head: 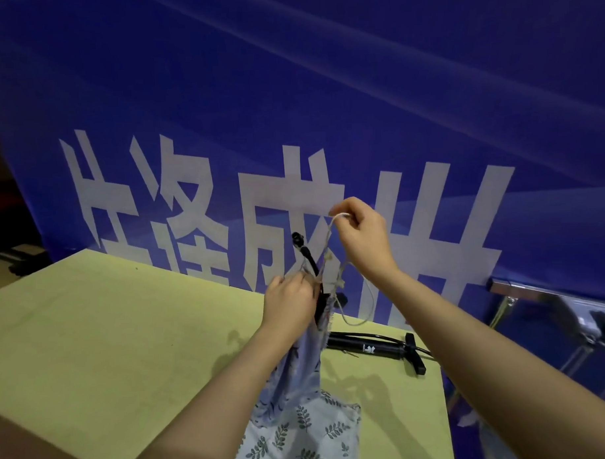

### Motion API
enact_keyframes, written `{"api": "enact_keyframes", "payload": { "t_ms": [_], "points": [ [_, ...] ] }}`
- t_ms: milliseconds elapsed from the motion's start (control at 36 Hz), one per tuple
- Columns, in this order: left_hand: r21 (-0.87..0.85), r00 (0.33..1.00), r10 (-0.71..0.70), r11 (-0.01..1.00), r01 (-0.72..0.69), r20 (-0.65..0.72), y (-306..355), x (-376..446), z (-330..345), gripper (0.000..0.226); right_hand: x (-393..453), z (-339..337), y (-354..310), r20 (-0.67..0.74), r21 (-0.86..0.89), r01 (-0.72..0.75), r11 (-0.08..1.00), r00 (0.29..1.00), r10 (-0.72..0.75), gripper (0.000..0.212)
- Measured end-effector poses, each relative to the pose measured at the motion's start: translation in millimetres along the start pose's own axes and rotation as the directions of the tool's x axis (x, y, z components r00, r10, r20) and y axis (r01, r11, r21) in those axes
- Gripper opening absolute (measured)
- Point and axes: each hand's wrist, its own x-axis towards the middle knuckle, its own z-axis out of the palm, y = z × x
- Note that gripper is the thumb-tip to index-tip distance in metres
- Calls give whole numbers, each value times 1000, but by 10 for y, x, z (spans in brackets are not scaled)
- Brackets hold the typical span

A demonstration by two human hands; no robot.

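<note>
- Left hand (pixel 290 305): the fingers (pixel 296 281) are curled tightly round the gathered neck of the cloth bag (pixel 301 418) and hold it bunched and raised off the surface (pixel 109 339).
- Right hand (pixel 363 237): it is held higher than the left hand and just to its right. The fingers (pixel 348 207) are bent inward and pinch the top of a white cord (pixel 331 228) between thumb and fingertips. The remaining fingers are curled.
- Cord: it runs from the right fingers down to the bag neck at the left fingers. A slack loop hangs below and to the right of the left fingers, above the surface.
- Cloth bag: pale blue with a leaf print. It hangs from the left fingers, and its lower part passes between the two forearms toward the near edge of the surface.
- Black hose (pixel 307 253): it rises out of the bag neck, directly above the left fingers and just left of the cord, with a fitting at its upper end. It sits below and to the left of the right fingers.
- Pump (pixel 367 345): black, lying flat on the surface below the right fingers and to the right of the bag, with its handle crossbar at the far right end.
- Banner (pixel 289 92): blue with large white characters, standing behind both hands.
- Metal frame (pixel 522 290): it is to the right of the right forearm, beyond the edge of the surface.
</note>
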Motion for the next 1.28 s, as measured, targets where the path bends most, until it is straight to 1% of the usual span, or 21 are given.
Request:
{"api": "enact_keyframes", "payload": {
  "t_ms": [28, 83, 111, 167, 222, 306, 361, 417, 500, 528, 583, 611, 639, 694, 722, 806, 861, 917, 1028, 1167, 1278],
  "points": [
    [17, 999, -29, 999, 28, 35, -3, 5, -2, 12, -26, -26, 19, 30, -51, 22, 998, 999, -20, 17],
    [12, 994, -54, 999, 53, 93, 2, -4, -19, 13, -79, -66, 67, 134, -188, 54, 981, 991, -29, 27],
    [2, 988, -86, 996, 86, 132, 9, -2, -32, 21, -107, -80, 86, 198, -249, 67, 966, 980, -17, 32],
    [4, 988, -93, 996, 93, 126, 16, 19, 0, 33, -158, -91, 136, 326, -368, 106, 924, 945, 22, 39],
    [5, 985, -114, 993, 114, 130, 19, 24, -15, 30, -222, -76, 192, 418, -468, 170, 867, 907, 49, 43],
    [22, 983, -129, 992, 127, 132, 15, 35, -30, 27, -309, -29, 269, 470, -533, 220, 817, 880, 70, 40],
    [12, 981, -146, 989, 146, 124, 9, 40, -37, 27, -349, 7, 299, 487, -545, 224, 808, 869, 88, 35],
    [6, 980, -153, 988, 154, 126, 5, 36, -60, 29, -379, 41, 323, 489, -546, 217, 810, 867, 97, 26],
    [24, 986, -136, 991, 134, 95, -28, 23, -66, 35, -406, 76, 375, 426, -575, 196, 794, 901, 85, 17],
    [25, 985, -139, 990, 137, 107, -33, 24, -100, 36, -401, 82, 388, 377, -579, 171, 797, 923, 77, 16],
    [-9, 990, -88, 996, 90, 109, -44, 26, -131, 38, -366, 81, 384, 246, -555, 103, 825, 968, 45, 13],
    [-6, 997, -58, 998, 59, 57, -68, 13, -90, 40, -342, 79, 367, 181, -528, 70, 846, 983, 31, 13],
    [-18, 999, -11, 1000, 12, 36, -78, -1, -53, 41, -311, 76, 332, 125, -482, 32, 876, 992, 32, 13],
    [-88, 991, 67, 995, -57, 117, -71, -37, -23, 42, -241, 61, 220, 35, -296, -56, 954, 997, 69, 18],
    [-89, 984, 99, 992, -86, 148, -65, -53, -20, 44, -206, 52, 156, -2, -183, -102, 978, 995, 103, 21],
    [-62, 970, 148, 988, -138, 194, -46, -51, -30, 47, -96, 3, 12, -94, 81, -211, 974, 972, 218, 24],
    [-81, 961, 161, 986, -146, 227, 1, -65, -47, 44, -59, -10, -27, -108, 152, -261, 953, 954, 279, 25],
    [-114, 961, 163, 983, -141, 222, 29, -93, -41, 39, -71, -10, -48, -135, 104, -246, 964, 957, 259, 29],
    [-159, 967, 134, 982, -101, 215, 76, -103, -62, 27, -128, -61, -82, -180, 62, -124, 990, 975, 133, 32],
    [-127, 975, 84, 990, -59, 204, 207, -24, -193, 28, -143, -210, -165, -246, 66, -50, 997, 967, 65, 31],
    [-114, 978, 92, 991, -71, 189, 429, 40, -368, 34, -140, -425, -298, -298, 85, 21, 996, 955, 5, 36]
  ]
}}
